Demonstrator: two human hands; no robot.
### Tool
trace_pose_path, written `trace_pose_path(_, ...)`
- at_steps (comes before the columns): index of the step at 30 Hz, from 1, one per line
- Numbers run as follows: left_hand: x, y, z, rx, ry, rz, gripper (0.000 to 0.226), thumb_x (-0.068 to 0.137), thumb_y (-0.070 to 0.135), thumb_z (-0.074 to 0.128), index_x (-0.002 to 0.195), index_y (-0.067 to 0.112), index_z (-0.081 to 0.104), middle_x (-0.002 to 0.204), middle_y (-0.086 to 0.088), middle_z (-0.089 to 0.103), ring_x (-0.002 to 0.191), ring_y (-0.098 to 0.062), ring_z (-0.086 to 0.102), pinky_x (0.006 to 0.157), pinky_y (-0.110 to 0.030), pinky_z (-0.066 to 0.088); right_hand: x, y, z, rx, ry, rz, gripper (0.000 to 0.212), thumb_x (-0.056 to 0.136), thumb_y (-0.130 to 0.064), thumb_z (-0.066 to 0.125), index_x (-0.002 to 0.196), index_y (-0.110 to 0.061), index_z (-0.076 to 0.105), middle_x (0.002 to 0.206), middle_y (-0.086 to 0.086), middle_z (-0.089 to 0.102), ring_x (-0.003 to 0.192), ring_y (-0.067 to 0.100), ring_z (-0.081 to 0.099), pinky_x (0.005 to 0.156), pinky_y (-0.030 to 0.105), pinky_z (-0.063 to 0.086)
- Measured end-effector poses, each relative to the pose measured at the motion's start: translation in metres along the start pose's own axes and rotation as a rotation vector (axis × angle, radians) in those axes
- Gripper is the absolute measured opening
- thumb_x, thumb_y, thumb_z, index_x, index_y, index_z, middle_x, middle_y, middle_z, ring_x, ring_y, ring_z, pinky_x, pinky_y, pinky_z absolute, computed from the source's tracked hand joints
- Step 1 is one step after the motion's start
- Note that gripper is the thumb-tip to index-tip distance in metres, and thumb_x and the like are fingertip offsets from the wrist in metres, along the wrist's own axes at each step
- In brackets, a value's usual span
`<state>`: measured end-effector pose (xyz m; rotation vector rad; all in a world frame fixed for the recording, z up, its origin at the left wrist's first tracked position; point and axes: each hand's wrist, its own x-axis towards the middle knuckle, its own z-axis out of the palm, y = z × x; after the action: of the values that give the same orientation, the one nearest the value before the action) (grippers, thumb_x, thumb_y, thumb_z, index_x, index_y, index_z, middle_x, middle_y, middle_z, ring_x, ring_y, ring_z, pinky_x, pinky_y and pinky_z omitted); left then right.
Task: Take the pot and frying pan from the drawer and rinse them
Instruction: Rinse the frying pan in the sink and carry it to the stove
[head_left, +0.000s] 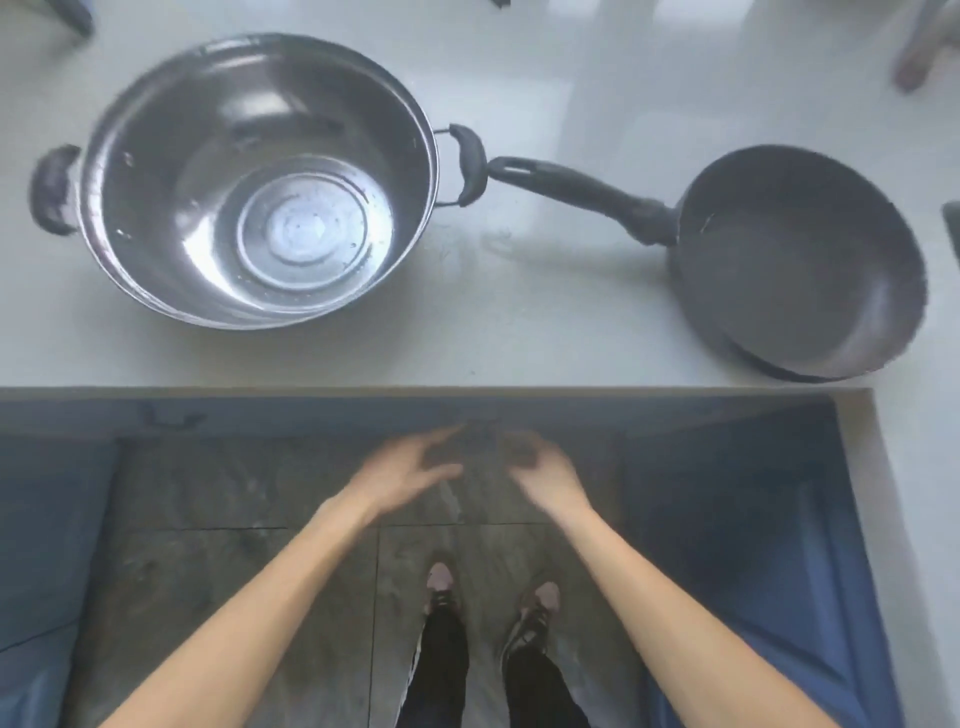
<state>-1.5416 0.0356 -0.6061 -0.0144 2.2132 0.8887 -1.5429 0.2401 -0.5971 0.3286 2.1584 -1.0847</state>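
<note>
Pot (260, 182) & frying pan (800, 260) sit on counter (519, 332), prob wet/slick steel, so grab pot's side handles, pan's long handle; left hand (410, 473), right hand (545, 478) empty, spread, blurred.

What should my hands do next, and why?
Probably lift one of them, say the left hand, up to the near handle of the pot and carry it off to rinse. The pot and the pan already sit on the counter, while both hands, the right hand too, hang empty below its edge. No sink is in view.
</note>
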Motion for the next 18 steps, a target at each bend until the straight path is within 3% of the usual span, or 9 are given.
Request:
trace_pose_path(5, -0.103, 0.049, -0.053, 0.063, 0.131, 0.213, 0.043, 0.081, 0.062, 0.055, 0.123, 0.060, 0.044, 0.120, 0.028, 0.060, 0.112, 0.005, 0.055, 0.097, -0.030, 0.047, -0.131, -0.031, -0.068, 0.281, 0.110, -0.034, 0.024, 0.085, -0.026, 0.067, 0.106, -0.036, 0.064, 0.110, -0.012, 0.068, 0.100, 0.006, 0.064, 0.080, 0.020, 0.049)
trace_pose_path(8, -0.121, 0.088, -0.083, 0.045, 0.226, 0.336, 0.047, 0.071, 0.074, 0.049, 0.116, 0.062, 0.049, 0.109, 0.036, 0.060, 0.103, 0.014, 0.055, 0.092, -0.027, 0.049, -0.184, -0.050, -0.109, 0.345, 0.238, -0.108, 0.020, 0.084, -0.020, 0.069, 0.101, -0.030, 0.068, 0.102, -0.010, 0.072, 0.091, 0.005, 0.068, 0.071, 0.018, 0.052)
trace_pose_path(10, -0.123, 0.123, -0.102, 0.068, 0.263, 0.444, 0.045, 0.068, 0.078, 0.048, 0.109, 0.061, 0.052, 0.108, 0.035, 0.060, 0.102, 0.017, 0.054, 0.090, -0.017, 0.047, -0.208, -0.059, -0.134, 0.372, 0.313, -0.148, 0.015, 0.083, -0.016, 0.071, 0.095, -0.024, 0.069, 0.100, -0.007, 0.073, 0.091, 0.012, 0.068, 0.072, 0.020, 0.053)
trace_pose_path(13, -0.115, 0.174, -0.126, 0.154, 0.270, 0.555, 0.028, 0.076, 0.066, 0.057, 0.102, 0.063, 0.047, 0.107, 0.036, 0.055, 0.095, 0.016, 0.052, 0.080, -0.008, 0.041, -0.224, -0.066, -0.173, 0.395, 0.405, -0.182, 0.012, 0.082, -0.014, 0.071, 0.089, -0.023, 0.066, 0.099, -0.007, 0.073, 0.089, 0.014, 0.068, 0.073, 0.022, 0.052)
trace_pose_path(16, -0.097, 0.213, -0.141, 0.197, 0.290, 0.624, 0.025, 0.080, 0.055, 0.058, 0.101, 0.063, 0.048, 0.108, 0.035, 0.051, 0.087, 0.003, 0.054, 0.080, -0.020, 0.040, -0.222, -0.067, -0.211, 0.384, 0.461, -0.203, 0.013, 0.082, -0.016, 0.070, 0.086, -0.027, 0.065, 0.100, -0.007, 0.071, 0.085, 0.010, 0.066, 0.072, 0.021, 0.050)
trace_pose_path(18, -0.079, 0.231, -0.146, 0.313, 0.323, 0.635, 0.032, 0.083, 0.051, 0.060, 0.115, 0.053, 0.054, 0.116, 0.030, 0.048, 0.098, -0.002, 0.053, 0.082, -0.023, 0.038, -0.216, -0.060, -0.236, 0.357, 0.491, -0.198, 0.013, 0.083, -0.017, 0.069, 0.089, -0.027, 0.064, 0.101, -0.007, 0.070, 0.085, 0.011, 0.065, 0.070, 0.020, 0.048)
